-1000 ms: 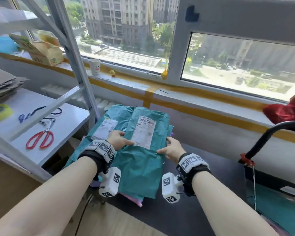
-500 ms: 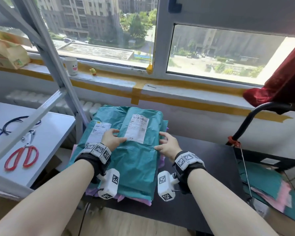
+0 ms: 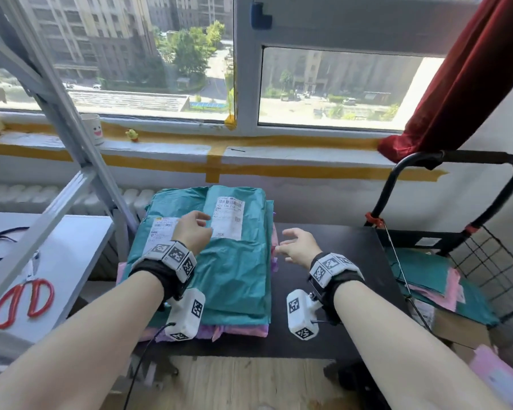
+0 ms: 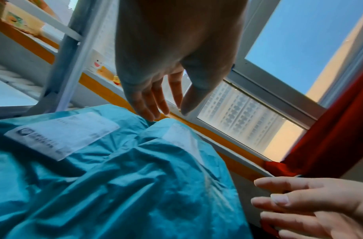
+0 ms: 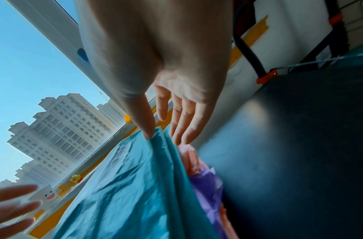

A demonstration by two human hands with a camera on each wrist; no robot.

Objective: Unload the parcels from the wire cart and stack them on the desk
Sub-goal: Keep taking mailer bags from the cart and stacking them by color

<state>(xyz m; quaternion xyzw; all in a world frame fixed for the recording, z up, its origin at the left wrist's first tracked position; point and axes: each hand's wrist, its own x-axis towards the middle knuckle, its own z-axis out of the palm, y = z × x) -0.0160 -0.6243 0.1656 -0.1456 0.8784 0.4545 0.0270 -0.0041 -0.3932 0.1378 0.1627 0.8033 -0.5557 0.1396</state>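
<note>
A stack of teal parcels [image 3: 234, 261] with white labels lies on the left part of the black desk [image 3: 338, 250], over pink and purple parcels [image 3: 237, 329]. My left hand [image 3: 194, 229] hovers over the stack [image 4: 115, 177] with fingers [image 4: 154, 103] straight and holding nothing. My right hand [image 3: 293, 247] is beside the stack's right edge [image 5: 135, 177], fingers [image 5: 182, 126] spread and empty. The wire cart [image 3: 486, 261] stands to the right and holds more teal and pink parcels [image 3: 424, 273].
A white shelf [image 3: 71, 261] with red scissors [image 3: 21, 300] stands on the left, its grey frame [image 3: 60, 113] close to the stack. The window sill [image 3: 190, 146] carries a cup [image 3: 92, 133] and a small yellow duck [image 3: 132, 135]. A red curtain [image 3: 456, 84] hangs at right.
Both hands have lifted off the top teal parcel. The right hand moved right, off the stack's edge. The view swung right, showing more of the cart.
</note>
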